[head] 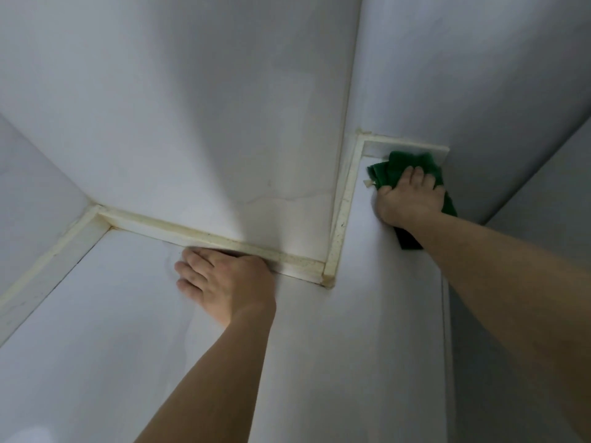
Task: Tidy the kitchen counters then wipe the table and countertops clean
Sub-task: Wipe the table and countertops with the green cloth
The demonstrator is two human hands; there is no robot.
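A green cloth (pixel 396 166) lies bunched on the white countertop (pixel 367 314), in the narrow far corner at the upper right. My right hand (pixel 407 196) presses flat on the cloth with straight fingers, and part of the cloth sticks out under my wrist. My left hand (pixel 220 282) rests palm down on the countertop at the centre left, fingers straight, beside the low white upstand (pixel 204 235) along the wall. It holds nothing.
White walls (pixel 192 123) enclose the counter on the left, back and right, with a protruding wall corner in the middle. Yellowed sealant runs along the upstand strips (pixel 343 212). A counter edge (pixel 446 346) drops off on the right under my forearm.
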